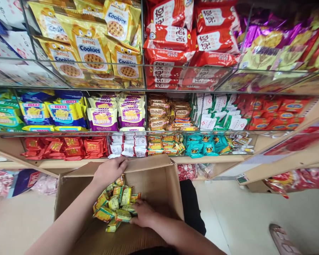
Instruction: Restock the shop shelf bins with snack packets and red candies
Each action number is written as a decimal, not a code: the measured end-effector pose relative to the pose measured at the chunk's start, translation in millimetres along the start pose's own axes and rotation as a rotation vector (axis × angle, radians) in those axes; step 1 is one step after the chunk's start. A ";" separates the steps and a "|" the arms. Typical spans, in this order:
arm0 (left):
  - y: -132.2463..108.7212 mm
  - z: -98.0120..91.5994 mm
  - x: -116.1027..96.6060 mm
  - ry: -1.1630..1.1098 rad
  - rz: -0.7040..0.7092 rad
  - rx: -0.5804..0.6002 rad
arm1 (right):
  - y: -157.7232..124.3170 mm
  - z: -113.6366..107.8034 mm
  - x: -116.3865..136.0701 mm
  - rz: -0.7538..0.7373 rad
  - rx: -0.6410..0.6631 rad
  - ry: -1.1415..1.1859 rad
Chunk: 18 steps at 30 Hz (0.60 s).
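An open cardboard box (pixel 159 184) sits below me in front of snack shelves. Inside it lies a heap of small yellow-and-green snack packets (pixel 117 205). My left hand (pixel 110 170) grips the box's far rim, fingers curled over the edge. My right hand (pixel 143 212) lies inside the box against the right side of the heap, its fingers curled around several packets.
Glass-fronted shelves (pixel 149 88) hold bagged snacks: yellow cookie bags (pixel 93 49), red bags (pixel 175 39), purple biscuit packs (pixel 117 113), teal packets (pixel 204 147). A wooden ledge (pixel 202 159) runs along the bottom. A sandalled foot (pixel 281 237) shows on the pale floor at lower right.
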<state>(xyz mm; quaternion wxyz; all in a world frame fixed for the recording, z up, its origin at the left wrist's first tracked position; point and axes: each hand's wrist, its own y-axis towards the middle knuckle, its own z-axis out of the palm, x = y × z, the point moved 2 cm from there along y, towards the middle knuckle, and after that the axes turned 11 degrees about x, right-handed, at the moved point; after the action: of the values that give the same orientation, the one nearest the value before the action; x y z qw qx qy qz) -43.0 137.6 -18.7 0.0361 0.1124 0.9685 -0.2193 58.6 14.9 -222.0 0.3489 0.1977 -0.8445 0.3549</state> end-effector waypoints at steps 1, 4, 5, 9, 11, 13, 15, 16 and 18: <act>0.1 0.1 0.2 -0.004 0.003 0.000 | 1.9 0.1 -0.4 -0.003 0.000 -0.003; 0.8 1.5 2.4 -0.029 0.016 -0.002 | 7.5 0.6 -0.5 0.031 0.020 -0.035; 1.1 2.0 3.3 -0.039 0.020 -0.002 | 8.6 0.5 -0.3 0.039 0.023 -0.051; 0.5 2.2 5.0 -0.054 0.034 -0.003 | 7.1 -0.3 -1.3 0.036 -0.015 -0.097; -1.0 1.1 4.5 -0.063 0.032 -0.004 | 5.2 0.5 -3.0 0.030 -0.030 -0.094; -2.8 0.0 3.6 -0.077 0.025 -0.012 | 4.7 1.8 -4.2 0.017 -0.016 -0.077; -4.0 -0.5 2.9 -0.082 0.022 -0.017 | 5.7 2.4 -4.4 0.019 0.011 -0.049; -4.3 -0.4 2.7 -0.080 0.022 -0.020 | 6.4 2.2 -4.3 0.029 0.023 -0.039; -4.4 0.1 2.7 -0.072 0.029 -0.019 | 7.9 0.7 -3.9 0.058 0.013 -0.036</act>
<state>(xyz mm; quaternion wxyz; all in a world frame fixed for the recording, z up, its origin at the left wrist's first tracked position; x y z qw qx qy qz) -46.7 134.3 -17.3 0.0750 0.1181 0.9669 -0.2133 56.3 20.1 -228.8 0.3217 0.1818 -0.8537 0.3669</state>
